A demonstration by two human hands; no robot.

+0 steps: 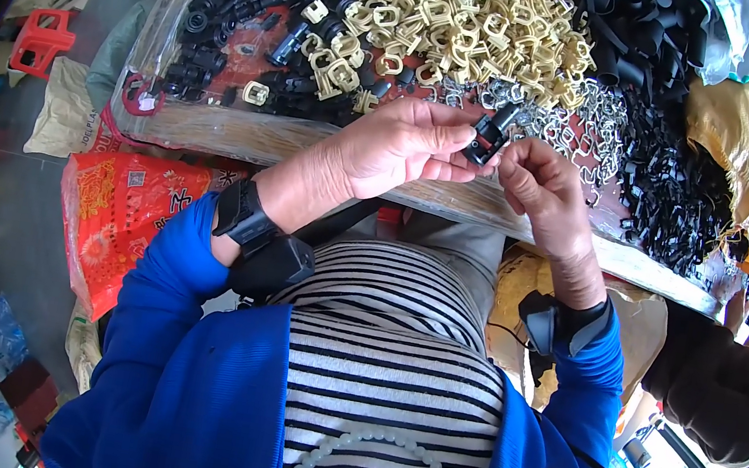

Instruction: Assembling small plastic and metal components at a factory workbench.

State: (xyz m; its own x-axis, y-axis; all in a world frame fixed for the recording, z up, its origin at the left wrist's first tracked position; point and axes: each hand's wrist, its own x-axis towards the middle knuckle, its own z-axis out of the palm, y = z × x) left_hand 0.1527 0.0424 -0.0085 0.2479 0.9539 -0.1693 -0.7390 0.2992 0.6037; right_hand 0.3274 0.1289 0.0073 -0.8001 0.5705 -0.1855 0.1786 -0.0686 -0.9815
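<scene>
Over the bench (242, 143), left fingers (447, 137) pinch a black part (488, 140); right fingers (524, 181) curl beside it, grip's unclear tbh. Cream rings (471, 29) behind.

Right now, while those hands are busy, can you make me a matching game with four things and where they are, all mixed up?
Things:
1. Black plastic part
2. Heap of cream plastic clips
3. Red printed bag
4. Pale bead necklace

Places:
A. Against the black-and-white striped top
B. On the table, beyond the hands
C. Held by the fingers of the left hand
D. Near the left blue sleeve, below the table's near edge

Right pairs: 1-C, 2-B, 3-D, 4-A
</scene>
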